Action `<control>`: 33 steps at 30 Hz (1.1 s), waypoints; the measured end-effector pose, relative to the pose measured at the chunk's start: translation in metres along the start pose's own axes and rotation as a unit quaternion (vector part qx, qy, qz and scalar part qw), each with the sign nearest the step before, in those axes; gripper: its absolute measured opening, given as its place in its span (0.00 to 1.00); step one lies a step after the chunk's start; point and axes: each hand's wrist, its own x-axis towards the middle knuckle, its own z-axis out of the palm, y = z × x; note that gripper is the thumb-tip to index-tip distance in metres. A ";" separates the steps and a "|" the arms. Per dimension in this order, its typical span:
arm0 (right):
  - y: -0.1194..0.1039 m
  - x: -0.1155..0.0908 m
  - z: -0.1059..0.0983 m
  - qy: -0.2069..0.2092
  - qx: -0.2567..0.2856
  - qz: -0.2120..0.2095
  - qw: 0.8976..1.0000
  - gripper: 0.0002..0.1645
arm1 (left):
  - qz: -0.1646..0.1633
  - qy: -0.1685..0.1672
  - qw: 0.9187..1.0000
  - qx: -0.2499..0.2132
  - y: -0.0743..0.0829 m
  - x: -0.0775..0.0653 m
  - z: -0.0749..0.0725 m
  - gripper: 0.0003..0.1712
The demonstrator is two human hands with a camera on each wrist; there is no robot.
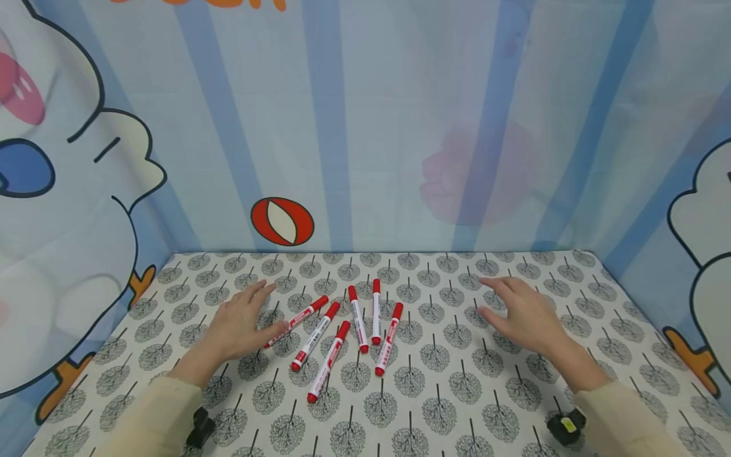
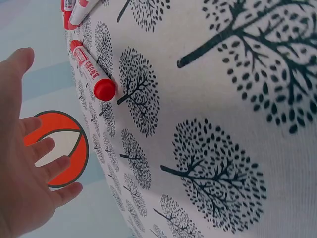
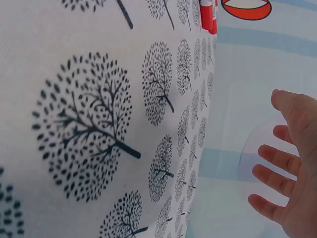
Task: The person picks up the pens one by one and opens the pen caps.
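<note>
Several red-and-white whiteboard markers lie loosely fanned out on the patterned cloth between my hands. My left hand (image 1: 237,324) is held beside the leftmost marker (image 1: 298,319), fingers extended and thumb spread; in the head view the thumb overlaps that marker's lower end. The left wrist view shows the palm raised over the cloth with nothing in it, and a marker (image 2: 94,72) lying a little way off. To the right of the group, my right hand (image 1: 522,317) hovers with relaxed, spread fingers and holds nothing. The rightmost marker (image 1: 389,339) is the one nearest to it.
A white cloth (image 1: 434,412) printed with dark trees covers the table. Behind it stands a pale blue striped curtain (image 1: 388,127) with cartoon figures and a red ball print (image 1: 282,221). Cartoon-printed panels flank the table on both sides.
</note>
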 end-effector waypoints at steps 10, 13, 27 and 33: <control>-0.014 0.010 0.002 -0.012 0.031 0.014 0.999 0.32 | -0.017 0.002 1.000 -0.019 0.005 0.007 0.006 0.47; -0.017 0.012 0.003 -0.018 0.037 0.014 0.999 0.32 | -0.022 0.002 0.999 -0.023 0.008 0.008 0.007 0.47; -0.031 0.017 0.015 -0.023 0.075 0.018 0.997 0.28 | -0.043 -0.023 0.999 -0.022 0.014 0.019 0.017 0.36; -0.040 0.020 0.017 -0.019 0.075 0.017 0.997 0.26 | -0.056 -0.034 0.997 -0.028 0.018 0.021 0.019 0.32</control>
